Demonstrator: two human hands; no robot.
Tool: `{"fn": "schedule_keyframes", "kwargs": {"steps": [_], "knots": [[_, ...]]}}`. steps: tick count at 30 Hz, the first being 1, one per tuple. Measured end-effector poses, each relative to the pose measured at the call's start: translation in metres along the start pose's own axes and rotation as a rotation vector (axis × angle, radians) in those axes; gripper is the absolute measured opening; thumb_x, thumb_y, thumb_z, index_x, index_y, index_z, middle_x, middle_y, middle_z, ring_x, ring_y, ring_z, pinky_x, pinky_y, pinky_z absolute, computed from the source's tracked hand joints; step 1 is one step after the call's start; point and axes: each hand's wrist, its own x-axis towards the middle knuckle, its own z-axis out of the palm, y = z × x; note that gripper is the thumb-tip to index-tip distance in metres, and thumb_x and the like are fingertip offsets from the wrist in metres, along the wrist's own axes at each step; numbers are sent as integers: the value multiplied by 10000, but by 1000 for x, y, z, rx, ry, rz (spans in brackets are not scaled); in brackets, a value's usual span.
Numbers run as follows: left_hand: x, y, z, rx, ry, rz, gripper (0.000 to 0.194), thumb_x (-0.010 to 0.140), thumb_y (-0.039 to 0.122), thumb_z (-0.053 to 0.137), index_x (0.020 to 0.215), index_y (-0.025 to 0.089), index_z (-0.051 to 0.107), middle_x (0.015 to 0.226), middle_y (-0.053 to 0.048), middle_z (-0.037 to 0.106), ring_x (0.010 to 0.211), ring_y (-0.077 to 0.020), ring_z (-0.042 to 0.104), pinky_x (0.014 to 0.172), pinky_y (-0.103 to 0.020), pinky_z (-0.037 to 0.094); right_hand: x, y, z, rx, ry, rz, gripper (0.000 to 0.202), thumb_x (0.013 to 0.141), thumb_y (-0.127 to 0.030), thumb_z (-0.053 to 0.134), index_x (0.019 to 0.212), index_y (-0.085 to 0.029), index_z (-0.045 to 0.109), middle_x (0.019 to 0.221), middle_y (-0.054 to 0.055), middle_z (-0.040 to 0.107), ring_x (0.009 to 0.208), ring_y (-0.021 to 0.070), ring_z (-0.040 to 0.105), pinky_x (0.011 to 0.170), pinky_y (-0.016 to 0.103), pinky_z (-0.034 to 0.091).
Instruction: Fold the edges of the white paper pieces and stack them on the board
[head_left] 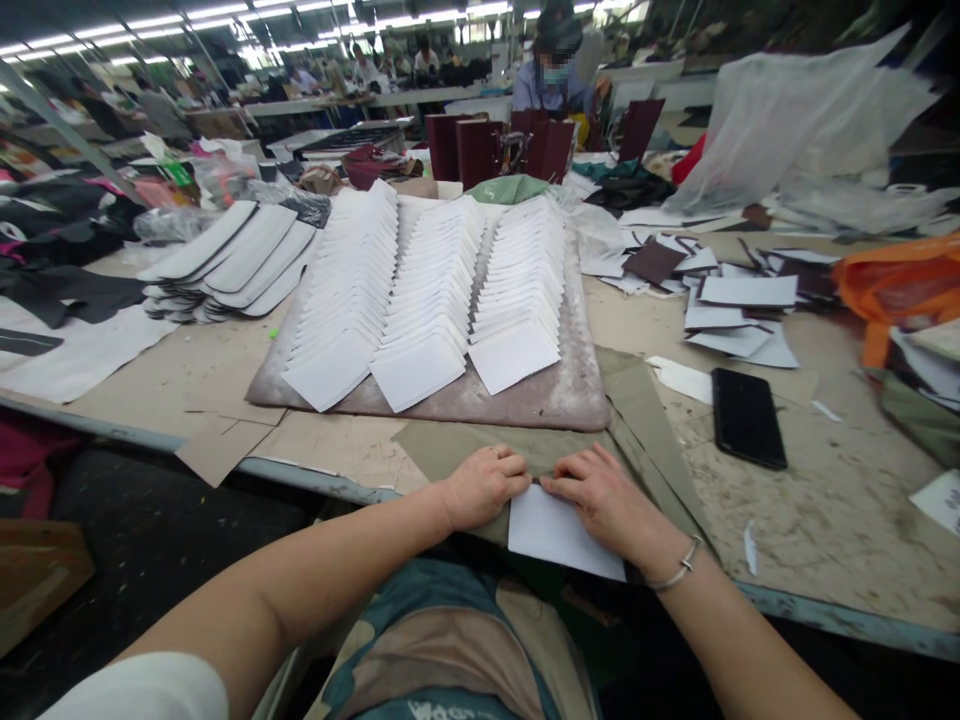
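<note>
At the near edge of the table (847,520), a white card (559,530) is held, its long axis running left to right, slanted nearer at the right. Its far left corner is pinched by the left hand (484,488); its far side is overlapped by the bent fingers of the right hand (607,497), whose grip cannot be told. Beyond, white sheets (431,300) are lined up on a board (540,408).

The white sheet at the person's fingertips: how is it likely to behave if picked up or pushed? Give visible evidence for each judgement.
The white sheet is probably somewhat stiff, since its near edge looks straight. It is likely light, as it looks thin. Lying roughly flat, it would probably slide rather than roll or tip if pushed.
</note>
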Motion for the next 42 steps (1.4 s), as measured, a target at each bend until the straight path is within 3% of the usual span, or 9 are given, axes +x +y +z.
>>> {"fn": "schedule_keyframes", "kwargs": {"steps": [7,12,16,19,24,32,39,42], "knots": [[0,2,-1,39,39,10,238,929,222,401,1000,188,626,909,-71,576,843,-197,455,740,-318,392,-1,2,1,-23,-3,-73,527,795,-4,476,1194,-327,592,979,39,610,925,194,520,1044,503,204],[-3,-2,7,33,89,34,237,927,228,420,1021,181,632,915,-66,587,847,-192,478,762,-308,416,-3,-3,5,-66,-5,-47,478,815,-15,489,1159,-325,605,975,38,579,945,194,505,1036,510,212],[-6,-11,13,-131,173,-3,278,921,172,413,1113,181,613,972,-68,600,877,-168,519,831,-293,433,-5,-6,8,-87,20,-37,450,827,-15,482,1141,-312,609,991,44,564,960,193,494,1017,480,246],[-7,-18,10,-272,203,-37,287,926,216,437,1165,173,591,1000,-73,609,901,-155,547,823,-259,450,-5,-4,11,-92,39,-45,424,839,-35,490,1146,-305,604,990,47,558,935,191,486,992,459,275],[-7,-23,2,-247,132,29,268,913,172,430,1035,186,667,921,-67,615,837,-149,561,791,-254,452,-5,-3,11,-92,46,-47,376,854,-73,504,1133,-303,609,960,47,551,892,192,470,943,431,318],[-10,-26,-3,-125,51,183,330,884,103,395,1147,157,587,958,-89,586,889,-174,510,881,-316,417,-5,-4,10,-78,39,-42,399,843,-31,482,1119,-290,609,971,49,544,938,190,486,985,457,282],[-18,-12,-4,-34,-20,116,397,878,173,406,1261,116,491,1065,-121,560,968,-230,471,905,-368,423,-4,-7,5,-85,8,-39,384,861,-54,483,1144,-289,595,975,55,543,950,199,491,993,484,277],[-24,-7,1,-48,7,32,438,847,174,459,1284,142,475,1117,-119,535,1011,-245,454,904,-387,431,-4,-9,4,-96,2,-37,382,865,-57,480,1149,-285,593,975,58,546,952,201,495,989,485,284]]}}
